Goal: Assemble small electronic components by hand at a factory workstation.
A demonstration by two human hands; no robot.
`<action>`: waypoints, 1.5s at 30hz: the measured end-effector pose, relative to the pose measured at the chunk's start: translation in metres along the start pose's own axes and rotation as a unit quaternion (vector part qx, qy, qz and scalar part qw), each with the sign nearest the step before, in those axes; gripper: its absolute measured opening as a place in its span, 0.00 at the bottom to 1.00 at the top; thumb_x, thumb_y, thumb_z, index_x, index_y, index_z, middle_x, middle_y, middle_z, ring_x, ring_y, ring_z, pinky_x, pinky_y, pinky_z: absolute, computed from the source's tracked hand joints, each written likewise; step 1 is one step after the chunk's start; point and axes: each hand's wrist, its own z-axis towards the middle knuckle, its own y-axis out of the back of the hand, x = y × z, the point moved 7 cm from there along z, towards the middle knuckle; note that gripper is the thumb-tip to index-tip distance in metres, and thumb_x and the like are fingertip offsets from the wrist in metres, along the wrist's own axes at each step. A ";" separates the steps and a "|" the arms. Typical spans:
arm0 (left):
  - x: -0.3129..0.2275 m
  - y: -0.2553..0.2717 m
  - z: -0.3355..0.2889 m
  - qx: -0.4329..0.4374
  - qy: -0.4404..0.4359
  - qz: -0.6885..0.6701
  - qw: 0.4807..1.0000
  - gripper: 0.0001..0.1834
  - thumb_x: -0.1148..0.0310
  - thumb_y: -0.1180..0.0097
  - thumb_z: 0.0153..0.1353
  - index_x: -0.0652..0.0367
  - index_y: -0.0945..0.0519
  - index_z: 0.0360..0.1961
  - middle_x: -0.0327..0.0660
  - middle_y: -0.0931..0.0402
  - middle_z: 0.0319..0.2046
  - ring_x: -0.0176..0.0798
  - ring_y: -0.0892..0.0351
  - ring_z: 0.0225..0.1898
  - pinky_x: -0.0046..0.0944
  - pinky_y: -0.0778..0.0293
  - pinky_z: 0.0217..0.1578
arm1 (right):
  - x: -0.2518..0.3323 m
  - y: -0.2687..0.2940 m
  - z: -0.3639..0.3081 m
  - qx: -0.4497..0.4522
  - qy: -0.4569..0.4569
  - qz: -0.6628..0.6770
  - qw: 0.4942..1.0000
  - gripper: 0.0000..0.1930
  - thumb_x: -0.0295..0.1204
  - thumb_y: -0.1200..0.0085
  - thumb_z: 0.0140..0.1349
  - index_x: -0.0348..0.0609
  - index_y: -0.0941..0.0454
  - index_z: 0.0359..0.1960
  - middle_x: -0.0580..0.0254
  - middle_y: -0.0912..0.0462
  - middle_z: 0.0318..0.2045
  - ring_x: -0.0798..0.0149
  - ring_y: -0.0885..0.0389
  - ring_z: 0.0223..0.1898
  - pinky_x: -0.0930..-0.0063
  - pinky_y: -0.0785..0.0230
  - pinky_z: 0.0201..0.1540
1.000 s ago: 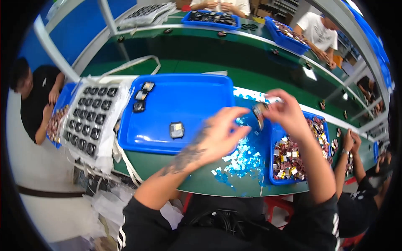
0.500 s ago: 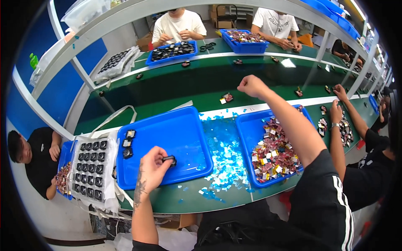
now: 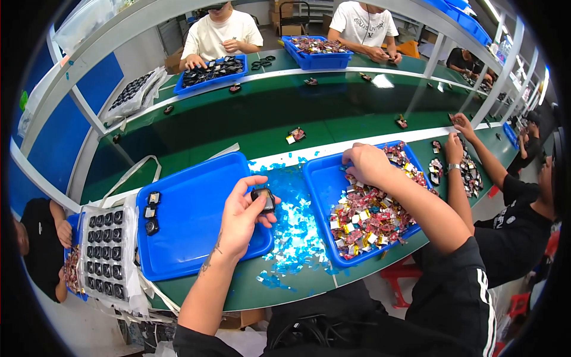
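Along the left edge of your green bench lies a grey moulded tray with rows of small dark parts in its pockets. Scraps of blue film are scattered across the bench surface near its front edge. Beyond the bench's far edge runs a dark green conveyor, with a few small bundles riding on it. Across it, two people in pale shirts sit at blue bins. To your right, a person in black works at the same bench.
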 end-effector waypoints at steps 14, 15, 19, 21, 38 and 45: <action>0.012 -0.009 -0.008 0.057 -0.027 0.060 0.996 0.16 0.75 0.54 0.66 0.61 0.25 0.55 0.44 0.24 0.45 0.29 0.24 0.35 0.28 0.25 0.34 | 0.023 0.058 -0.025 -0.129 -0.060 0.339 0.930 0.07 0.21 0.42 0.54 0.40 0.23 0.35 0.59 0.20 0.26 0.62 0.21 0.27 0.70 0.29 0.33; 0.012 -0.010 -0.008 0.048 -0.031 0.054 0.997 0.15 0.75 0.53 0.66 0.61 0.21 0.52 0.42 0.25 0.42 0.28 0.25 0.35 0.28 0.26 0.35 | 0.024 0.058 -0.028 -0.133 -0.070 0.349 0.925 0.05 0.21 0.42 0.56 0.39 0.24 0.34 0.64 0.20 0.25 0.73 0.24 0.27 0.77 0.31 0.32; 0.015 -0.011 -0.010 0.058 -0.039 0.115 0.991 0.14 0.73 0.52 0.66 0.62 0.20 0.50 0.40 0.25 0.40 0.28 0.25 0.36 0.28 0.26 0.35 | 0.029 0.041 -0.042 -0.082 -0.075 0.534 0.838 0.05 0.21 0.42 0.59 0.36 0.26 0.33 0.68 0.20 0.28 0.79 0.24 0.27 0.88 0.32 0.31; 0.015 -0.009 -0.011 0.037 -0.054 0.115 0.991 0.11 0.73 0.45 0.63 0.59 0.17 0.45 0.38 0.29 0.37 0.28 0.27 0.33 0.28 0.27 0.35 | 0.052 0.036 -0.050 -0.041 -0.076 0.601 0.795 0.04 0.20 0.41 0.58 0.37 0.25 0.32 0.68 0.20 0.27 0.80 0.23 0.28 0.87 0.31 0.32; 0.026 -0.033 -0.025 0.047 -0.086 0.137 0.986 0.10 0.69 0.34 0.53 0.63 0.16 0.35 0.40 0.27 0.35 0.27 0.28 0.25 0.29 0.30 0.26 | 0.123 0.012 -0.072 -0.063 -0.010 0.578 0.814 0.05 0.21 0.42 0.60 0.37 0.26 0.33 0.66 0.23 0.31 0.77 0.22 0.30 0.84 0.30 0.29; 0.021 -0.026 -0.023 0.027 -0.112 0.157 0.981 0.08 0.73 0.36 0.54 0.65 0.17 0.35 0.39 0.27 0.36 0.26 0.27 0.27 0.27 0.30 0.27 | 0.138 0.031 -0.074 -0.104 0.050 0.417 0.901 0.05 0.21 0.42 0.58 0.37 0.25 0.33 0.63 0.23 0.31 0.72 0.22 0.30 0.80 0.29 0.30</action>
